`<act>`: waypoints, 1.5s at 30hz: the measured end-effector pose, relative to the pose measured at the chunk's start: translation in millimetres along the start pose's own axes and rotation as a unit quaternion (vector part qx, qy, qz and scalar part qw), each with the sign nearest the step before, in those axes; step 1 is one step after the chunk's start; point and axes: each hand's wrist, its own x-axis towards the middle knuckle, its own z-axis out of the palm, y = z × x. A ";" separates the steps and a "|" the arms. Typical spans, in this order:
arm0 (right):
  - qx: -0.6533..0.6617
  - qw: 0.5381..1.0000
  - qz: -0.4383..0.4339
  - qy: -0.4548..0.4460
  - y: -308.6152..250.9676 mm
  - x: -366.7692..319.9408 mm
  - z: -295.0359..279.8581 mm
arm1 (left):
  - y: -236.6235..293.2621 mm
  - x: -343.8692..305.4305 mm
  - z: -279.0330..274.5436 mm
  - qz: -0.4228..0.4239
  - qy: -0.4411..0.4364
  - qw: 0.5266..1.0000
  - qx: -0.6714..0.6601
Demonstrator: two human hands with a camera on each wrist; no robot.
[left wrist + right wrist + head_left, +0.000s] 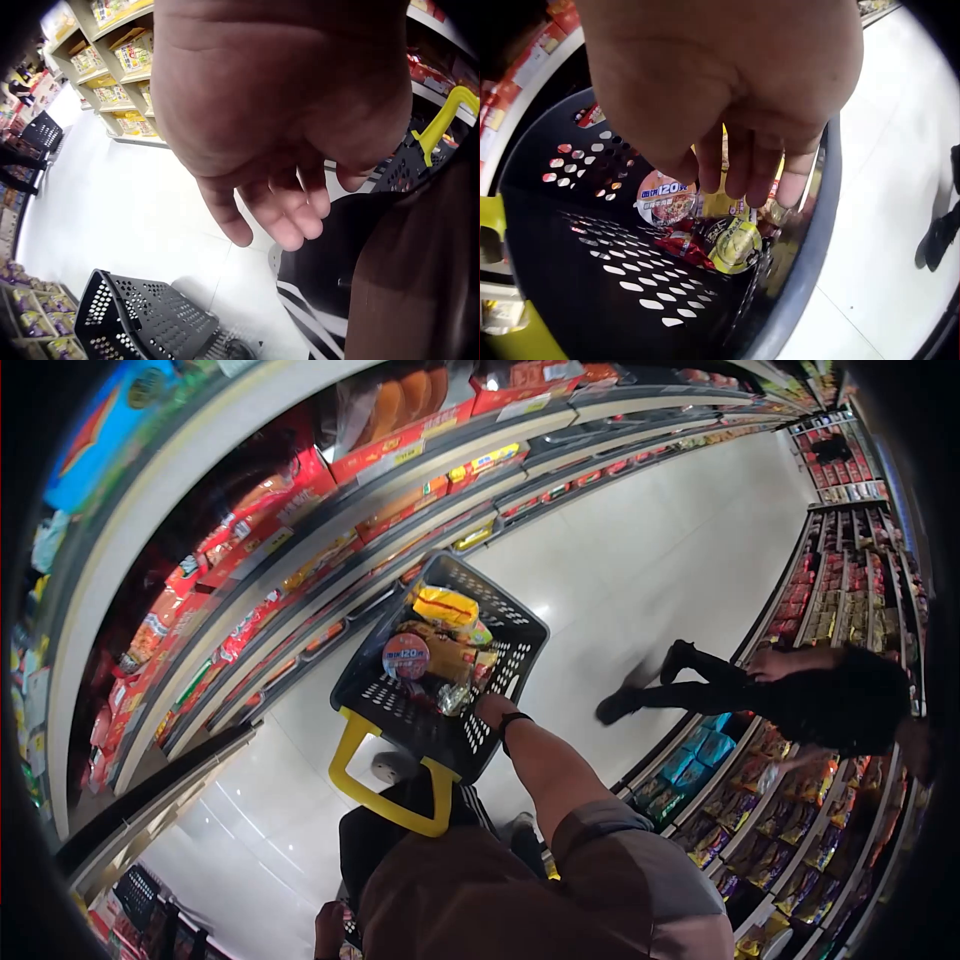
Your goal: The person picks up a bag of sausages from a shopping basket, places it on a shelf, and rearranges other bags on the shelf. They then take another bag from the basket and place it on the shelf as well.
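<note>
A black perforated shopping basket (537, 628) with a yellow handle (345, 770) stands in front of my body. Inside lie a yellow packet (445, 606), a round instant noodle bowl (405, 657), a red packet (684, 247) and a tub with a yellow-green lid (737, 246). My right hand (492, 710) reaches over the basket's right rim, its loosely bent fingers hanging above the goods, holding nothing visible. Down at my side hangs my left hand (277, 112), fingers loosely curled around nothing, near my dark trousers (315, 247).
Shelves of red-packaged food (270, 490) run close along the left. Beyond the pale floor (640, 540), a person in dark clothes (840, 700) stands by the right-hand shelves. Another black basket (165, 307) is on the floor behind me.
</note>
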 end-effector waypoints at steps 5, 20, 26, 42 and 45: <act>0.094 0.995 0.038 0.021 -6.8 32.0 24.1 | 8.7 -6.2 -8.0 -0.044 -0.024 0.998 0.040; 0.271 0.953 0.129 0.038 -11.6 91.4 93.6 | -2.2 -7.9 -24.0 -0.164 0.013 0.979 -0.124; 0.334 0.905 0.250 0.088 -0.1 95.3 85.1 | 18.8 -7.7 -16.9 -0.185 0.041 0.969 -0.155; 0.373 0.894 0.224 0.110 42.5 153.7 102.7 | 63.5 -6.9 -19.8 -0.153 0.044 0.986 0.042; 0.241 0.953 0.152 0.107 50.7 161.7 104.7 | 79.7 -7.4 -13.9 -0.115 0.052 0.984 0.127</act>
